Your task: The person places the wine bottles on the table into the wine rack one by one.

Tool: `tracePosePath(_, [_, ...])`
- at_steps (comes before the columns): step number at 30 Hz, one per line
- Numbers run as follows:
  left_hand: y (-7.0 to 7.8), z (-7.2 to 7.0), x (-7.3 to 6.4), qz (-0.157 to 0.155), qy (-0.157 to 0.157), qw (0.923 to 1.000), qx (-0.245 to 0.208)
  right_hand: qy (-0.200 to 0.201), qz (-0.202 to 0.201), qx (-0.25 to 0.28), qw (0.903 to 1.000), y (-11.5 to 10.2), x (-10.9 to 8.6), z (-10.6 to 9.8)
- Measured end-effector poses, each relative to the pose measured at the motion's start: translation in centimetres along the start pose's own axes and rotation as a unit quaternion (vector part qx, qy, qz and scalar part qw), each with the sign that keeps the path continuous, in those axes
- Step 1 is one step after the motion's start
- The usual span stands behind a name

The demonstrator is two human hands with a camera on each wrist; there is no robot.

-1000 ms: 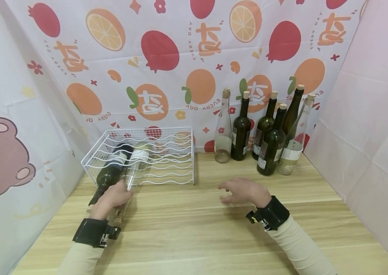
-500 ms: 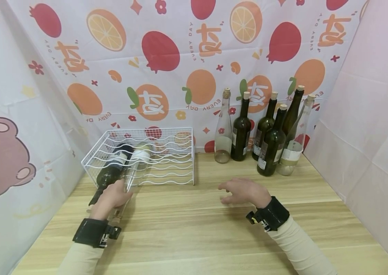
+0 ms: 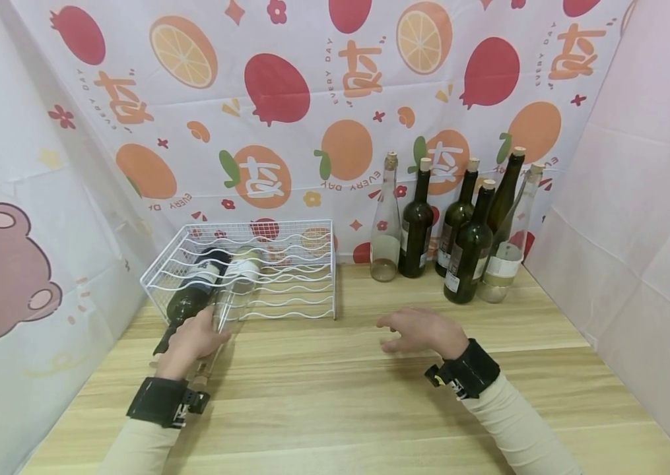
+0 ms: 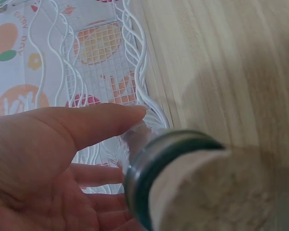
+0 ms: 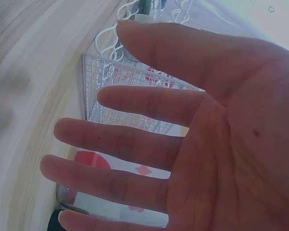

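Note:
My left hand point(image 3: 197, 340) holds the neck of a clear glass bottle point(image 3: 242, 285), which lies in the white wire wine rack point(image 3: 333, 284). In the left wrist view, thumb and fingers lie around that neck, just behind the bottle's cork point(image 4: 214, 192). Beside it on the left, a dark green wine bottle point(image 3: 187, 303) lies in the same rack, its neck sticking out toward me and partly behind my left hand. My right hand point(image 3: 420, 330) hovers over the table to the right of the rack. It holds nothing, and the right wrist view has its fingers point(image 5: 120, 137) extended and spread.
Several corked bottles stand at the back right: a clear bottle point(image 3: 385, 254), a group of dark green bottles point(image 3: 470, 254) and another clear bottle point(image 3: 502, 270) with a pale label. Printed curtains point(image 3: 346, 72) hang around the wooden table point(image 3: 323, 396).
The clear bottle in my left hand has shifted slightly, its corked end moving a little left. My left hand stays nearly in place; my right hand has not visibly moved.

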State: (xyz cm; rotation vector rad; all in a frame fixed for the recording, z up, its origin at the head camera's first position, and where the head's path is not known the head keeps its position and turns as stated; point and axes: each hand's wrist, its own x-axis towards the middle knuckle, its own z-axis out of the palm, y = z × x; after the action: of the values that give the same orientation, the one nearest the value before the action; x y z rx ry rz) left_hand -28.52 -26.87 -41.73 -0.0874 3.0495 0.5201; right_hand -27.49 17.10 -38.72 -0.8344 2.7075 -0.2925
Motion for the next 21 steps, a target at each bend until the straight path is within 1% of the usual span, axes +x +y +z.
tracePosePath(12, [-0.2, 0.35, 0.15, -0.005, 0.021, 0.9998, 0.003, 0.0, -0.007, -0.009, 0.9999, 0.15, 0.07, -0.04])
tracePosePath(21, [-0.16, 0.6, 0.03, -0.013, 0.02, 0.9997, 0.002, 0.0, -0.013, -0.021, 0.9997, 0.2, 0.21, 0.05])
